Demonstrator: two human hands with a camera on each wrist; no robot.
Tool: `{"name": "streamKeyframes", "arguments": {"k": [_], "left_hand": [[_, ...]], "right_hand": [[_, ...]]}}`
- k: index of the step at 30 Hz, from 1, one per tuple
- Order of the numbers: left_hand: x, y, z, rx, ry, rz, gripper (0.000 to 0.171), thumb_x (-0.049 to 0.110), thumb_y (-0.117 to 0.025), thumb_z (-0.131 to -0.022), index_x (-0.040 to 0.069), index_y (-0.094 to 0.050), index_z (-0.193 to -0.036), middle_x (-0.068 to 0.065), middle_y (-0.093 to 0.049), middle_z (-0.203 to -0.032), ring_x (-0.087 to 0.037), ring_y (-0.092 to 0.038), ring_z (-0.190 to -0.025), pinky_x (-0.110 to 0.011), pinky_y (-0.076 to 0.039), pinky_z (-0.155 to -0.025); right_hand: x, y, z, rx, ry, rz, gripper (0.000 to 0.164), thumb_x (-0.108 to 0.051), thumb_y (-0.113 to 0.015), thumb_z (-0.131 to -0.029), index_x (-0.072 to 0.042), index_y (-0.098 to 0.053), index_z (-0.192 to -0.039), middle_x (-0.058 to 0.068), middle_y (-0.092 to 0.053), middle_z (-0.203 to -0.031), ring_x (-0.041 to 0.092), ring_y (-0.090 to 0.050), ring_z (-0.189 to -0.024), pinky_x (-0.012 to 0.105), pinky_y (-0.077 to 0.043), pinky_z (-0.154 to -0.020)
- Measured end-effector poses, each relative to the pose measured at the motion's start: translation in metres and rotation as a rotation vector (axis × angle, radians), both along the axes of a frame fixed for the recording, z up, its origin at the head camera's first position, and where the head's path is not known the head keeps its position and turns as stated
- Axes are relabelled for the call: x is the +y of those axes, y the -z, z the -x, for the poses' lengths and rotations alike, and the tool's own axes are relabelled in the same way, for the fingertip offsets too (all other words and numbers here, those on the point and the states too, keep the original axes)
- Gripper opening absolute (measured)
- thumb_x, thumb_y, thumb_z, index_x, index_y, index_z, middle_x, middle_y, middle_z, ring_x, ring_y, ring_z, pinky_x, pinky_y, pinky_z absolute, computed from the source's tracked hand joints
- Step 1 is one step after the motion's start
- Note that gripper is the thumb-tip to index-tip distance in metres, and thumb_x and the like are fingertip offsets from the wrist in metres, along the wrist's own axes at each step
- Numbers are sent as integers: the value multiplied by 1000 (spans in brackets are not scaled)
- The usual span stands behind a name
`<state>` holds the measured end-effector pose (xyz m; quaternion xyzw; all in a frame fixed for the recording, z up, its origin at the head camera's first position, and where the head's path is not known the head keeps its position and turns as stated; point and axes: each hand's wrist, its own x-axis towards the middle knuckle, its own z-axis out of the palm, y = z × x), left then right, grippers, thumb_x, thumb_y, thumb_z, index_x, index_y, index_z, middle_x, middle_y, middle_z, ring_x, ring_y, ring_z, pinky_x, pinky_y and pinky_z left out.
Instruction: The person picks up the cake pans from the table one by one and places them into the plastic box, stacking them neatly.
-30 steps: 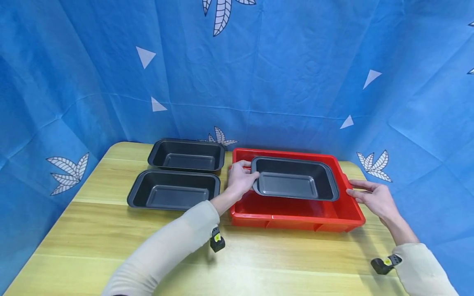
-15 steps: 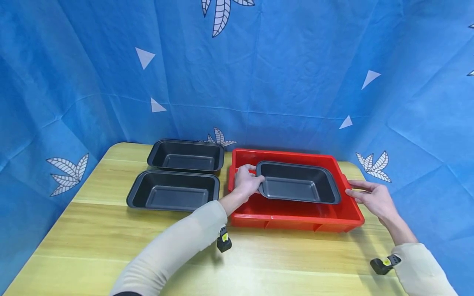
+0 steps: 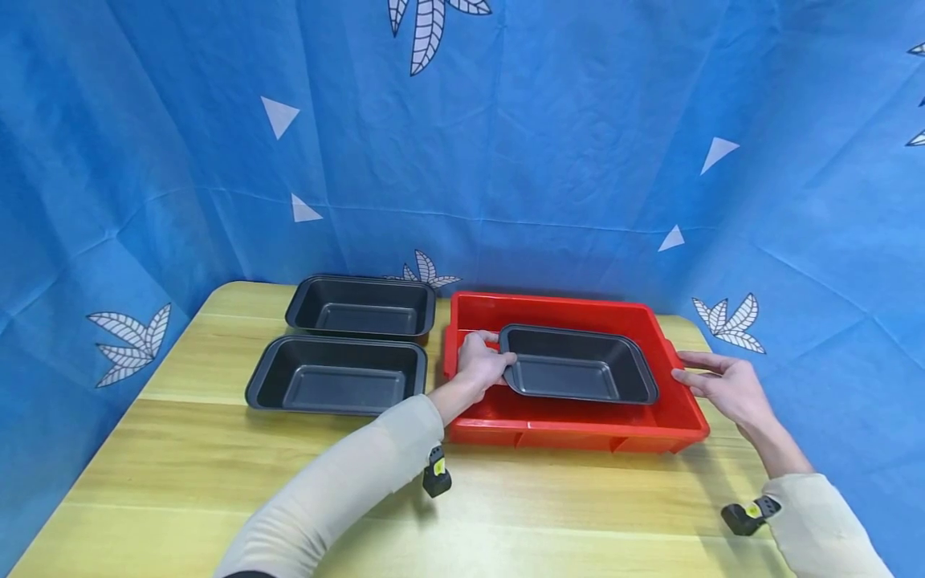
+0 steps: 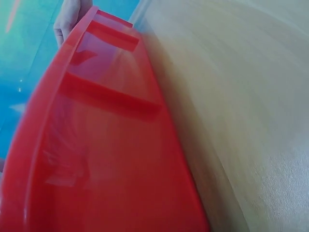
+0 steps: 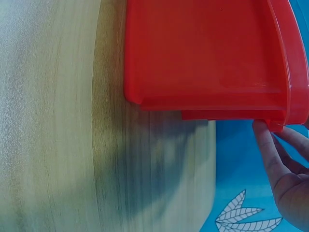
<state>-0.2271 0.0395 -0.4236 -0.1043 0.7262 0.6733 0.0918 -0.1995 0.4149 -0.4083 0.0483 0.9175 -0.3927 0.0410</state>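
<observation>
My left hand (image 3: pixel 482 360) grips the left end of a dark loaf pan (image 3: pixel 578 369), thumb over the rim. The pan lies level within the walls of a red plastic bin (image 3: pixel 564 433), toward its right side. At the bin's right end, my right hand (image 3: pixel 730 389) pinches the rim; in the right wrist view one finger (image 5: pixel 270 150) presses under the rim from outside. In the left wrist view the bin's front wall (image 4: pixel 116 159) fills the middle, and the left hand is almost wholly out of frame.
Two more dark loaf pans stand left of the bin, one behind (image 3: pixel 361 307) and one in front (image 3: pixel 338 376), under the left forearm's far side. The wooden table (image 3: pixel 181 482) ends at a blue leaf-print curtain (image 3: pixel 462 160) behind.
The left hand has carried the loaf pan slightly right and lowered it deeper into the red bin. The right hand has stayed at the bin's right rim.
</observation>
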Motion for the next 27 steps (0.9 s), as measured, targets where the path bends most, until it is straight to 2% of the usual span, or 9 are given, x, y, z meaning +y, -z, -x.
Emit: {"name": "streamKeyframes", "arguments": {"k": [3, 5, 7, 9, 11, 13, 20, 27], "left_hand": [[0, 0, 0, -23, 8, -4, 44, 0, -75, -95, -3, -58, -136, -26, -77, -113, -40, -80, -94, -42, -68, -71], [0, 0, 0, -31, 13, 7, 45, 0, -75, -95, -3, -58, -136, -26, -77, -114, -40, -80, -94, -41, -68, -71], [0, -1, 0, -41, 16, 16, 45, 0, -75, -94, -3, -57, -136, -27, -76, -115, -40, -80, -95, -41, -68, -72], [-1, -1, -1, -51, 18, 20, 46, 0, -75, -94, -3, -57, -136, -27, -75, -117, -40, -80, -96, -42, -68, -75], [-2, -1, -1, -61, 28, 26, 48, 1, -75, -94, -3, -57, -138, -26, -73, -119, -38, -80, -98, -41, -68, -78], [-3, -1, -1, -66, 37, 31, 50, 2, -76, -94, -3, -56, -140, -25, -72, -120, -37, -80, -99, -41, -68, -81], [-8, -1, -3, -102, 51, 119, 56, 9, -80, -92, 0, -55, -141, -21, -71, -121, -29, -76, -97, -38, -68, -88], [-15, -15, -10, -92, 76, 159, 65, 12, -82, -90, 2, -52, -147, -21, -68, -131, -30, -69, -111, -41, -63, -100]], "right_hand": [[0, -1, 0, 0, 3, 12, 62, -32, -70, -102, 4, -54, -150, -16, -75, -107, -7, -71, -81, 10, -58, -75], [0, -2, -1, 4, 1, 17, 63, -32, -70, -102, 5, -54, -149, -21, -73, -105, -7, -71, -80, 11, -59, -75], [0, -2, -1, 3, 1, 14, 63, -32, -70, -102, 5, -54, -149, -14, -76, -107, -7, -72, -80, 10, -58, -75], [-1, -2, -1, 1, -2, 6, 62, -31, -70, -102, 5, -53, -150, 1, -79, -116, -6, -72, -80, 10, -58, -74], [-1, -2, -1, -4, -3, -8, 61, -30, -68, -103, 5, -53, -150, 17, -76, -125, -6, -72, -81, 10, -58, -74], [-1, -2, -1, -7, -4, -16, 60, -29, -67, -104, 6, -52, -150, 25, -72, -131, -6, -72, -81, 9, -57, -75], [-3, -1, -1, -2, -19, 1, 61, -30, -68, -103, 5, -52, -151, 18, -74, -129, -7, -72, -83, 9, -58, -76], [-3, -1, -1, -1, -24, -13, 60, -31, -68, -104, 4, -53, -150, 27, -69, -135, -6, -72, -83, 9, -58, -76]]}}
